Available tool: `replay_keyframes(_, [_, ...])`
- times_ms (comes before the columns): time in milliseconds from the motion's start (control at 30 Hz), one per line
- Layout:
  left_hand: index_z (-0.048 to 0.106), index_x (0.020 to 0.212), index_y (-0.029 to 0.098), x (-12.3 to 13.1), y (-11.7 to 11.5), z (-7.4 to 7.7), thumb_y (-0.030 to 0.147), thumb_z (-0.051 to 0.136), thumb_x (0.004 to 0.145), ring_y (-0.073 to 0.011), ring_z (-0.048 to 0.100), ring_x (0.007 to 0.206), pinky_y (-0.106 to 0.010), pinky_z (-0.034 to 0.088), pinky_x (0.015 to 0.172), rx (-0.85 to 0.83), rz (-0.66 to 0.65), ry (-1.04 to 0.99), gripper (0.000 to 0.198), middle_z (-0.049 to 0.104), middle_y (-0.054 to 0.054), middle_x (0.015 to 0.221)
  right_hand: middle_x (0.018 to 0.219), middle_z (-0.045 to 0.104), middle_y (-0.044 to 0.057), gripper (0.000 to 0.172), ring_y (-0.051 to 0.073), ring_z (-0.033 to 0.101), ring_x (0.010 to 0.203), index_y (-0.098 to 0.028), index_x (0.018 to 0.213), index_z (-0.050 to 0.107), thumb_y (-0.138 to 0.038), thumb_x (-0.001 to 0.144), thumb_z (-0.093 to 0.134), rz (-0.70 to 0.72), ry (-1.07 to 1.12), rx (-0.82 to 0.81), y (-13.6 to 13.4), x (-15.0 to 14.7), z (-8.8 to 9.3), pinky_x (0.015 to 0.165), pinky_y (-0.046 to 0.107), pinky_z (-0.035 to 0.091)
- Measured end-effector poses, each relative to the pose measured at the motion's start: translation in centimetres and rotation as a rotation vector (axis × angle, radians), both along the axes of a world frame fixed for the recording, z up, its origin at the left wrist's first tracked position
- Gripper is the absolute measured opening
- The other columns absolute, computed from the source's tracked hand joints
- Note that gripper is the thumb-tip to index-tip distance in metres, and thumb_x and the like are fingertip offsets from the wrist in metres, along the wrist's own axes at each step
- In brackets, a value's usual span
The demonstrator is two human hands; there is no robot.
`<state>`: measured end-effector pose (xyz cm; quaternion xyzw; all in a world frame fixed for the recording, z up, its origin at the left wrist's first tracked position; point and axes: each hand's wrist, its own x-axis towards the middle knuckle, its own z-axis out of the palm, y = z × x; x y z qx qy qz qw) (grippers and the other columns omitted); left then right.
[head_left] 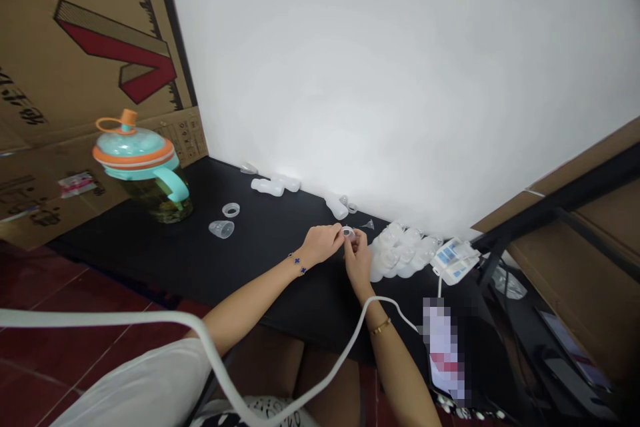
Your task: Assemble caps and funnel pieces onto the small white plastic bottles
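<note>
- Nearest, in front of the bottle cluster point(400, 255): one phone point(444, 360), its screen pixelated, and one white cable point(100, 318) looping off to the left
- Left of the cluster, the left hand point(324, 245) and right hand point(357, 259) meet at one small whitish piece point(348, 233), each gripping it in pinched fingertips
- The piece lies left of the cluster, at the far end of the right hand and the right-hand end of the left; it looks rounded, with no clear long axis
- The right hand is nearer the cluster, whose translucent bottles overlap too much to count
- Right of the cluster: one white-and-blue object point(454, 260), just beside it
- Beyond the hands, left of the cluster: one small funnel point(370, 225), one white bottle point(337, 207) lying with its long axis slanting towards the hands, two small clear pieces point(352, 208) near it
- Farther left of the cluster on the desk point(285, 227): one clear cup point(221, 229), one ring point(231, 210), two white bottles lying by the wall point(350, 80), one large mug point(143, 163)
</note>
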<state>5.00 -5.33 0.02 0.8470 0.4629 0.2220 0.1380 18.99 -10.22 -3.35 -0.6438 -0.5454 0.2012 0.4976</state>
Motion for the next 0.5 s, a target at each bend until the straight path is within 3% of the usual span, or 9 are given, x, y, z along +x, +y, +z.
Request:
replay_keyframes(67, [0.064,0.096,0.019,0.05,0.05,-0.18,0.033,0.044,0.104,-0.0234,0.071,0.086,-0.029,0.044,0.07,0.008,0.004,0.01,0.025,0.075,-0.009,0.094,0.087,0.068,0.003,0.041,0.019,0.061,0.063,-0.021,0.118,0.055,-0.055,0.095,0.051,-0.01,0.019,0.01,0.06,0.04,-0.02,0.059,0.031,0.047])
replay_keyframes(200, [0.062,0.094,0.019,-0.02,-0.02,-0.32,0.035,0.045,0.104,-0.0207,0.07,0.085,-0.027,0.043,0.069,0.027,-0.004,-0.053,0.025,0.074,-0.007,0.095,0.095,0.07,0.007,0.041,0.017,0.06,0.061,-0.02,0.114,0.057,-0.055,0.095,0.05,-0.007,0.025,0.012,0.19,0.24,0.0,0.057,0.031,0.048])
replay_keyframes(500, [0.062,0.104,0.021,-0.2,-0.05,-0.37,0.039,0.051,0.102,-0.0161,0.068,0.082,-0.025,0.046,0.072,0.017,-0.016,-0.264,0.021,0.071,-0.001,0.091,0.07,0.062,0.0,0.037,0.019,0.058,0.059,-0.024,0.09,0.06,-0.058,0.097,0.049,0.033,0.027,-0.029,-0.02,0.14,0.19,0.056,0.029,0.045])
